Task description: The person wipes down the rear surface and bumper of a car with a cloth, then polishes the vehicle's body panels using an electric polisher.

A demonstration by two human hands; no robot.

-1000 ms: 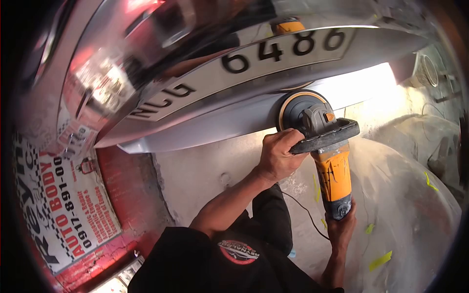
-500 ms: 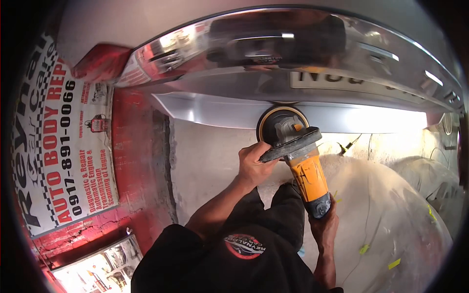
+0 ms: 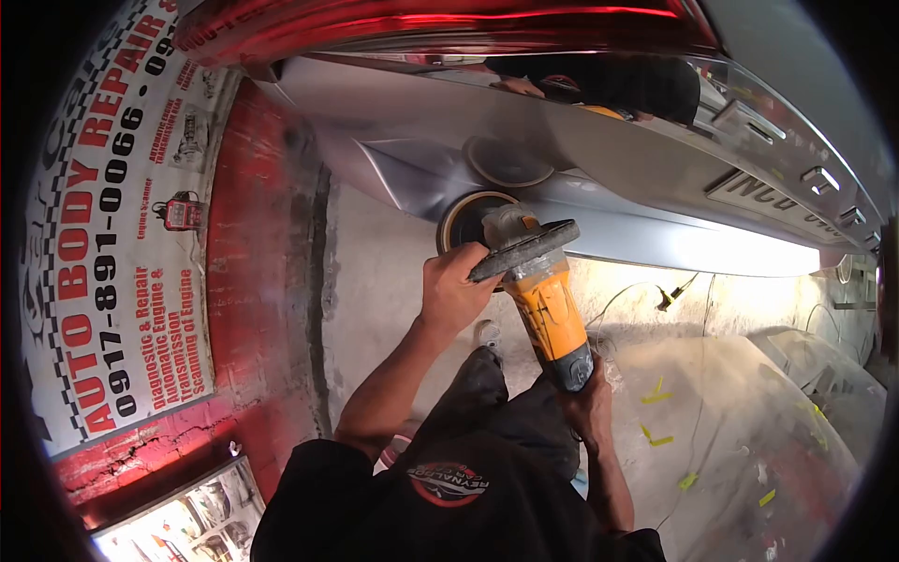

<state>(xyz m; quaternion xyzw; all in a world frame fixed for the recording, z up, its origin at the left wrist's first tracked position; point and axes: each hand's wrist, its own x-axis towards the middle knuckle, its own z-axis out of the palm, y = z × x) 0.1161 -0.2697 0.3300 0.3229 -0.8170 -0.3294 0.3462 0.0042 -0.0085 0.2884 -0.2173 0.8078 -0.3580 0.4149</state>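
The orange polisher [image 3: 552, 317] had moved left along the silver car panel [image 3: 618, 223] beyond the left hand [image 3: 453, 288], which gripped its front handle [image 3: 538, 247] while the right hand [image 3: 588, 398] clasped its rear end.

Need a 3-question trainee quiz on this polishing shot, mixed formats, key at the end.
1. True or false: the left hand grips the front handle of the polisher.
2. Where is the right hand?
a) on the round pad
b) at the tool's dark rear end
c) off the tool altogether
3. Fill in the blank: the banner at the picture's left reads "AUTO BODY ____".

Key: 1 true; 2 b; 3 REPAIR
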